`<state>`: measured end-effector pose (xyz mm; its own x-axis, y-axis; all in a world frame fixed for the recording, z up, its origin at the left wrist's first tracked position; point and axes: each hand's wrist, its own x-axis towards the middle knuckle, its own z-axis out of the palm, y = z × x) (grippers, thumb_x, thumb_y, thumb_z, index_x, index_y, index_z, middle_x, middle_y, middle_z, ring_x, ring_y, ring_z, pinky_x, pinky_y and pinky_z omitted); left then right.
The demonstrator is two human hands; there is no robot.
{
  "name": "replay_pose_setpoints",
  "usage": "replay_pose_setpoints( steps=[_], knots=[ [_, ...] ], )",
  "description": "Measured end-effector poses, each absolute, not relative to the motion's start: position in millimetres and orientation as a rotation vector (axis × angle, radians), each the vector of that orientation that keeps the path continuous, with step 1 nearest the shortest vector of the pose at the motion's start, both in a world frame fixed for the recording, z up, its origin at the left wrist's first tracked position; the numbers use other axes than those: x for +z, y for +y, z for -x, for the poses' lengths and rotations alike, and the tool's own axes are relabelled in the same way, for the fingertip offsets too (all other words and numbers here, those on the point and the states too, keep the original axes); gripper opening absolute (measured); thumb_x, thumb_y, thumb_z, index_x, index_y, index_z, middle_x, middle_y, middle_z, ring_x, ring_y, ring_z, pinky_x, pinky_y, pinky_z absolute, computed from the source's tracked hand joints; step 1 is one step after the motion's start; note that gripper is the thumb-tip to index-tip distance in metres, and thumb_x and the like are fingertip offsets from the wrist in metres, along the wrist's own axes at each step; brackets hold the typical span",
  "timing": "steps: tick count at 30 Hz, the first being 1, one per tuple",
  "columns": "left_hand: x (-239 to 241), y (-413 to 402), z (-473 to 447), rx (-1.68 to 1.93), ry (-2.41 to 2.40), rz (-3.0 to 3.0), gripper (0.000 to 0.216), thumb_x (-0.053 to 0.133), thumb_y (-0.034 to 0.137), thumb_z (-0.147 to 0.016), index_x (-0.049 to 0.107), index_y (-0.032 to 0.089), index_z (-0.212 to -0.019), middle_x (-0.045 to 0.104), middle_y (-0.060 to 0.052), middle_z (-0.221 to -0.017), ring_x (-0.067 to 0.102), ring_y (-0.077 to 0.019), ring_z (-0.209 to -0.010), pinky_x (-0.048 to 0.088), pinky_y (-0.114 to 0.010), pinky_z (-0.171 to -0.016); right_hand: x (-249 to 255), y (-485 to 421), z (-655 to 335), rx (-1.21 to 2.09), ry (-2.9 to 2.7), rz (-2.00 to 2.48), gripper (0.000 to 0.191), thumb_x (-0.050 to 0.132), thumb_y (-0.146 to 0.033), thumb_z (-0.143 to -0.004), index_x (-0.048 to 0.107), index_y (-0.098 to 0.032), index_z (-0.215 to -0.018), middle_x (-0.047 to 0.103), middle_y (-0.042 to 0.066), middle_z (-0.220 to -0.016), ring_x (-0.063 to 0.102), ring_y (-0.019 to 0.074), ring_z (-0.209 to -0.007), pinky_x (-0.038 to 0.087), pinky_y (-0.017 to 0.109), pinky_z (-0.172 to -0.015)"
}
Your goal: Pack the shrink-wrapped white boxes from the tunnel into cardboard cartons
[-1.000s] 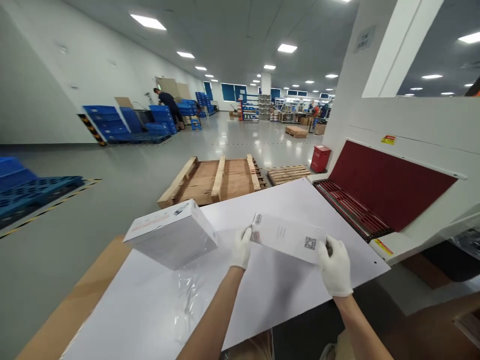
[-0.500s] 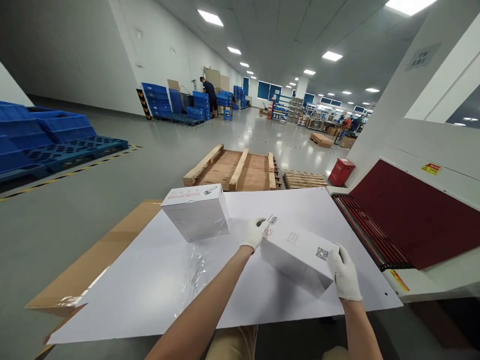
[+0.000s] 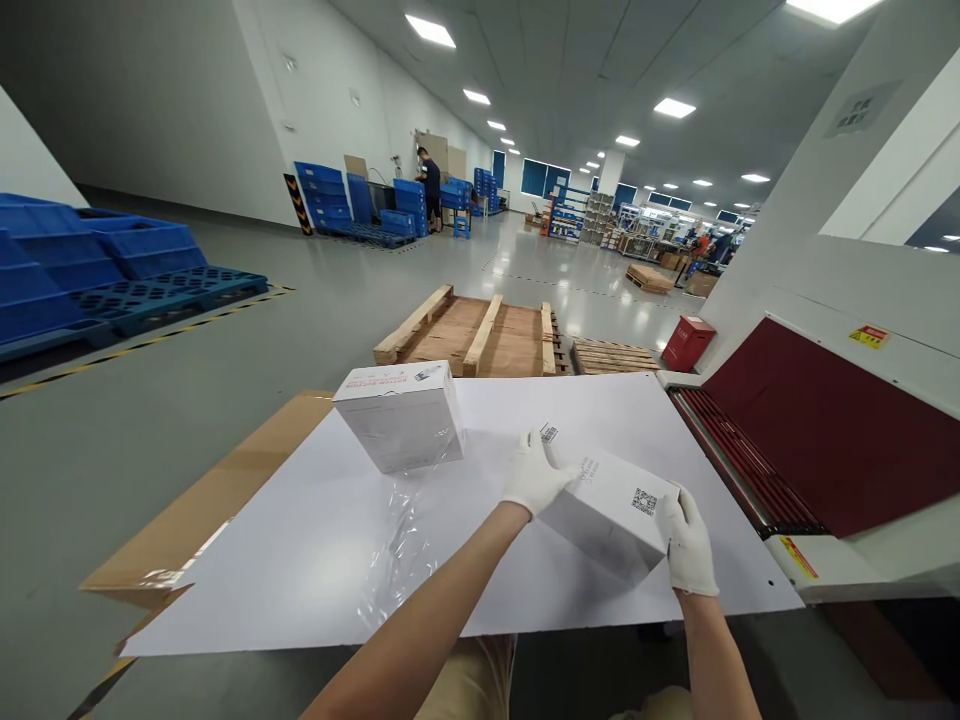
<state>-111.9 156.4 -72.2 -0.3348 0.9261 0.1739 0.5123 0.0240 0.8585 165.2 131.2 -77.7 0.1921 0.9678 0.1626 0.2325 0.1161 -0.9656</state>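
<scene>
A long white carton (image 3: 616,490) with a QR code and printed lines on top lies at an angle on the white tabletop (image 3: 292,560). White-gloved, my right hand (image 3: 690,542) grips its right end, with fingers bent over the corner. My left hand (image 3: 531,478), gloved too, rests against the carton's left end; its thumb is stretched over the top face, apart from the fingers, and it covers part of the print. Left of that hand, a second white carton (image 3: 401,420) with red lettering stands on the tabletop. Crumpled clear film (image 3: 401,550) trails in front of it.
At the right is a machine with a roller bed (image 3: 742,460) and a dark red panel (image 3: 832,420). Brown cardboard (image 3: 217,490) sticks out left of the tabletop. Beyond it lie a wooden pallet (image 3: 480,335) and blue crates (image 3: 142,245). A person (image 3: 430,185) stands far back.
My left hand has shifted right and nearer along the carton's left end, its thumb now spread over the top. The right hand keeps its grip, and the carton has hardly moved.
</scene>
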Motion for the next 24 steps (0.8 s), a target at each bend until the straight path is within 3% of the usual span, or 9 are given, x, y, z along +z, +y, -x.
replay_pose_setpoints(
  steps=[3, 8, 10, 12, 14, 16, 19, 22, 24],
  knots=[
    [-79, 174, 129, 1.394, 1.555, -1.166, 0.073, 0.085, 0.055, -0.070, 0.067, 0.013, -0.126, 0.063, -0.023, -0.137, 0.053, -0.0414, -0.134, 0.041, -0.049, -0.114, -80, 130, -165, 0.840, -1.264, 1.345, 0.057, 0.060, -0.069, -0.092, 0.063, -0.025, -0.128, 0.067, 0.007, -0.133, 0.059, 0.0305, -0.129, 0.045, 0.041, -0.107],
    [-96, 202, 152, 1.346, 1.249, -0.942, 0.046, 0.081, 0.048, -0.077, 0.078, 0.015, -0.109, 0.075, -0.017, -0.122, 0.068, -0.0336, -0.118, 0.052, -0.046, -0.106, -79, 136, -168, 0.796, -1.300, 1.347, 0.058, 0.054, -0.067, -0.093, 0.060, -0.021, -0.128, 0.067, 0.010, -0.133, 0.060, 0.0306, -0.126, 0.047, 0.042, -0.107],
    [-102, 206, 153, 1.341, 1.187, -0.910, 0.049, 0.081, 0.047, -0.077, 0.077, 0.017, -0.116, 0.074, -0.016, -0.128, 0.069, -0.0309, -0.120, 0.053, -0.044, -0.108, -67, 140, -169, 0.683, -1.422, 1.445, 0.056, 0.044, -0.061, -0.096, 0.061, -0.017, -0.126, 0.068, 0.015, -0.129, 0.063, 0.0319, -0.121, 0.050, 0.045, -0.104],
    [-106, 204, 152, 1.331, 1.163, -0.902, 0.053, 0.078, 0.049, -0.081, 0.074, 0.019, -0.125, 0.071, -0.015, -0.133, 0.068, -0.0296, -0.124, 0.052, -0.043, -0.111, -48, 141, -164, 0.477, -1.583, 1.559, 0.052, 0.046, -0.053, -0.093, 0.064, -0.013, -0.122, 0.068, 0.020, -0.129, 0.061, 0.0350, -0.123, 0.047, 0.049, -0.107],
    [-106, 200, 154, 1.316, 1.190, -0.918, 0.054, 0.074, 0.049, -0.085, 0.072, 0.018, -0.129, 0.068, -0.015, -0.139, 0.064, -0.0293, -0.130, 0.048, -0.044, -0.116, -26, 141, -148, 0.242, -1.817, 1.593, 0.055, 0.062, -0.048, -0.082, 0.066, -0.012, -0.123, 0.064, 0.022, -0.134, 0.054, 0.0381, -0.130, 0.037, 0.052, -0.115],
    [-104, 194, 158, 1.290, 1.248, -0.970, 0.053, 0.071, 0.049, -0.087, 0.072, 0.017, -0.129, 0.065, -0.015, -0.143, 0.059, -0.0295, -0.137, 0.041, -0.044, -0.122, -7, 142, -124, 0.046, -2.217, 1.528, 0.072, 0.078, -0.050, -0.071, 0.064, -0.016, -0.133, 0.060, 0.020, -0.141, 0.049, 0.0395, -0.134, 0.031, 0.056, -0.118],
    [-108, 174, 165, 1.245, 1.330, -1.111, 0.057, 0.068, 0.056, -0.089, 0.069, 0.021, -0.134, 0.062, -0.011, -0.148, 0.052, -0.0298, -0.144, 0.035, -0.043, -0.126, 7, 142, -84, -0.088, -2.563, 1.569, 0.083, 0.088, -0.045, -0.061, 0.062, -0.018, -0.135, 0.059, 0.017, -0.142, 0.049, 0.0362, -0.131, 0.033, 0.052, -0.115],
    [-136, 138, 160, 1.212, 1.387, -1.206, 0.069, 0.053, 0.073, -0.090, 0.059, 0.032, -0.145, 0.063, -0.007, -0.147, 0.054, -0.0315, -0.141, 0.049, -0.047, -0.115, -1, 126, -60, -0.117, -2.587, 1.653, 0.088, 0.093, -0.033, -0.053, 0.061, -0.017, -0.132, 0.065, 0.019, -0.125, 0.057, 0.0375, -0.116, 0.041, 0.054, -0.103],
    [-168, 105, 146, 1.112, 1.387, -1.200, 0.077, 0.032, 0.085, -0.090, 0.064, 0.033, -0.137, 0.070, -0.012, -0.132, 0.065, -0.0366, -0.126, 0.058, -0.058, -0.099, -21, 101, -49, -0.205, -2.550, 1.659, 0.083, 0.090, -0.036, -0.062, 0.057, -0.016, -0.136, 0.065, 0.023, -0.123, 0.059, 0.0417, -0.113, 0.044, 0.057, -0.096]
  ],
)
